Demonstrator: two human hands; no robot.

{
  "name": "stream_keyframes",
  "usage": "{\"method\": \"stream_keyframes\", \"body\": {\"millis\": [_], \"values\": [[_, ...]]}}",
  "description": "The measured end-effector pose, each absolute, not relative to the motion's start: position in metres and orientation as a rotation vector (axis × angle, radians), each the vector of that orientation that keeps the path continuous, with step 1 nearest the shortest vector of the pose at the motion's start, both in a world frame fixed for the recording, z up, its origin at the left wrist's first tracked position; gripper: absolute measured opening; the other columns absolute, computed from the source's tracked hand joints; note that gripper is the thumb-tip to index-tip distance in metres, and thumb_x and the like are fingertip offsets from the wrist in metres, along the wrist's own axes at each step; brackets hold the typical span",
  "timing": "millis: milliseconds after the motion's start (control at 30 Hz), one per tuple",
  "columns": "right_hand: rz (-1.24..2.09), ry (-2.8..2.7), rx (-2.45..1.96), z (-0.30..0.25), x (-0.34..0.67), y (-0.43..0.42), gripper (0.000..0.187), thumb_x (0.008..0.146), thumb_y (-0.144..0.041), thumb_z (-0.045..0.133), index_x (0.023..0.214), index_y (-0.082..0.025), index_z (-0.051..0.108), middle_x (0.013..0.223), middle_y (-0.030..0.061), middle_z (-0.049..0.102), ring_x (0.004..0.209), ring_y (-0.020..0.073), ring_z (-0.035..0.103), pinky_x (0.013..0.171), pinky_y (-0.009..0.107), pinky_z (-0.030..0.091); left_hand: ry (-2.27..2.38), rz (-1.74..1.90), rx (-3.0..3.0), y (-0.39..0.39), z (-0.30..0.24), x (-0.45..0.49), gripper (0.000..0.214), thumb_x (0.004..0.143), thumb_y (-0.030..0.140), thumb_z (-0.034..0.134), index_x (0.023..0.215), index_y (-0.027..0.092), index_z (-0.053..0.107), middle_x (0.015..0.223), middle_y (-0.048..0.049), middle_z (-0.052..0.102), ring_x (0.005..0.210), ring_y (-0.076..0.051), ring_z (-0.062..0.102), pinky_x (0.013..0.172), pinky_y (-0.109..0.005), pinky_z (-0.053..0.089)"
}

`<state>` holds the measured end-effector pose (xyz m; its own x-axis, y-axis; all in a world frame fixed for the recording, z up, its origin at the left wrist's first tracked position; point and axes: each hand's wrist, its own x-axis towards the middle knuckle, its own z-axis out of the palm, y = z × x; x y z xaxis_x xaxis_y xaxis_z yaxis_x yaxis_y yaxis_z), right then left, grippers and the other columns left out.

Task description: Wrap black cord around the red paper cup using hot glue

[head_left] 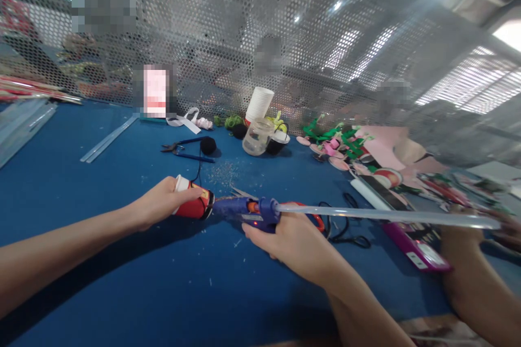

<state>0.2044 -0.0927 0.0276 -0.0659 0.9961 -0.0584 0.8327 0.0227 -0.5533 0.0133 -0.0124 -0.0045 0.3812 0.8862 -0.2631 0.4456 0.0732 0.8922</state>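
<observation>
My left hand is closed around a red paper cup that lies on its side, its white rim to the left. Black yarn wraps the cup's right end, and a strand runs up to a small black yarn ball. In my right hand is a blue hot glue gun, its nozzle up against the cup's yarn-wrapped end. A long clear glue stick sticks out of the gun's back. Scissors with red handles lie partly hidden behind my right hand.
Pliers lie beyond the cup. Farther back stand stacked white cups and a clear plastic jar. Glue sticks lie at left. Pink and green craft pieces and a purple box are at right, near another person's arm.
</observation>
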Motion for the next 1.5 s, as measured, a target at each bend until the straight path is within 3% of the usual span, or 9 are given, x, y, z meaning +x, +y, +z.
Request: {"method": "stream_keyframes", "body": {"millis": [800, 1500], "values": [[0.691, -1.898, -1.839, 0.0276, 0.2073, -0.0856, 0.021, 0.07, -0.025, 0.044, 0.051, -0.017, 0.048, 0.037, -0.0043, 0.043, 0.036, 0.0077, 0.04, 0.038, 0.019, 0.031, 1.236, 0.442, 1.764, -0.0201, 0.0034, 0.0148, 0.034, 0.066, 0.043, 0.047, 0.046, 0.018, 0.035, 0.042, 0.0066, 0.026, 0.04, -0.006, 0.019, 0.038, -0.022, 0.012], [0.846, -1.819, -1.798, 0.0282, 0.2117, -0.0856, 0.019, 0.07, -0.026, 0.046, 0.055, -0.016, 0.053, 0.038, -0.0048, 0.045, 0.034, 0.0065, 0.044, 0.036, 0.016, 0.035, 1.211, 0.456, 1.828, -0.0215, 0.001, 0.0133, 0.033, 0.067, 0.041, 0.047, 0.046, 0.018, 0.037, 0.044, 0.0054, 0.028, 0.041, -0.007, 0.021, 0.039, -0.022, 0.013]]}}
